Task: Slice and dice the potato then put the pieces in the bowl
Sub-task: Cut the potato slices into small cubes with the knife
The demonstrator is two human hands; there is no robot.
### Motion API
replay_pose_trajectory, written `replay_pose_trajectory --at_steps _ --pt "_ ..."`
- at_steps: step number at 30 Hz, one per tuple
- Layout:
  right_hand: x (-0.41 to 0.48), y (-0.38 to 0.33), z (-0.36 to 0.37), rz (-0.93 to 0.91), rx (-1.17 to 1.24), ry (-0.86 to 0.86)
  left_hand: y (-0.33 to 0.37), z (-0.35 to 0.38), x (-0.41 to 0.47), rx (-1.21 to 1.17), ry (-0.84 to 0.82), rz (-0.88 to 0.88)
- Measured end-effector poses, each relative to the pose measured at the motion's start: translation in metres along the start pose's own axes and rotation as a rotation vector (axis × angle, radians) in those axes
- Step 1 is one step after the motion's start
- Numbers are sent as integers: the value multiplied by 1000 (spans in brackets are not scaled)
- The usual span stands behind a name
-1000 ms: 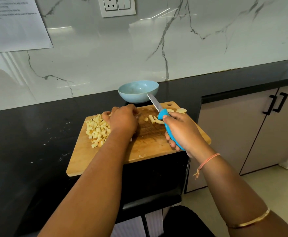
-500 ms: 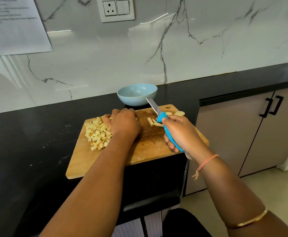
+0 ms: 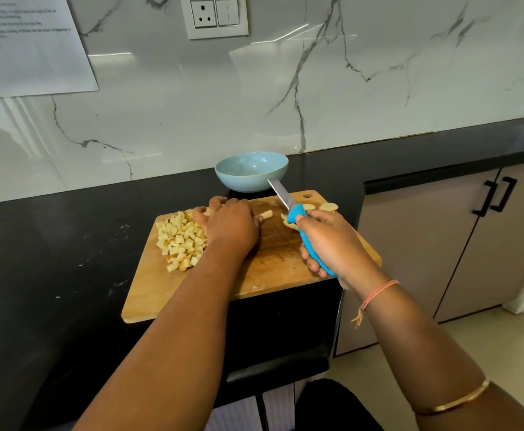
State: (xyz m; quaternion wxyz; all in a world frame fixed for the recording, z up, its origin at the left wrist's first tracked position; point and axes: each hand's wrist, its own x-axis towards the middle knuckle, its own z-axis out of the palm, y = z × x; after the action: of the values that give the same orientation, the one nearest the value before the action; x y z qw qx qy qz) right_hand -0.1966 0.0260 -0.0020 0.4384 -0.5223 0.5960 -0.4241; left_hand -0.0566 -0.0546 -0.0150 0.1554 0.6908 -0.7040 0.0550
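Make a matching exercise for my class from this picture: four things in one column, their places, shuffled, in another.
Things
1 bowl
2 knife
3 dice
4 socket

Places
A in the right hand
B on the wall
C on the board
D on the counter, behind the board

Pairs: 1-D, 2-A, 3-C, 4-B
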Motion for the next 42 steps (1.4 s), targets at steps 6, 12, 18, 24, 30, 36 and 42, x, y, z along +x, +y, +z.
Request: replay_pose_trajectory --at_steps 6,12,18,24,30,36,42 --pt "-6 0 8 -126 -523 11 -1 -4 -2 -38 -36 -102" --pt "-8 -9 12 -196 -700 43 -1 -7 -4 -75 -21 -144" --pt "-5 -19 18 -145 -801 -22 0 -4 -4 -114 0 -178" --pt "-14 -18 14 -88 -795 -35 2 -2 -4 -126 15 -194" --pt "-34 -27 0 -98 -771 -37 1 -2 -3 -148 5 -200" --pt "-22 -27 23 -158 -809 5 1 -3 -3 -137 -6 -225" --pt "-36 -23 20 -119 -856 -44 2 -2 -5 -152 15 -220"
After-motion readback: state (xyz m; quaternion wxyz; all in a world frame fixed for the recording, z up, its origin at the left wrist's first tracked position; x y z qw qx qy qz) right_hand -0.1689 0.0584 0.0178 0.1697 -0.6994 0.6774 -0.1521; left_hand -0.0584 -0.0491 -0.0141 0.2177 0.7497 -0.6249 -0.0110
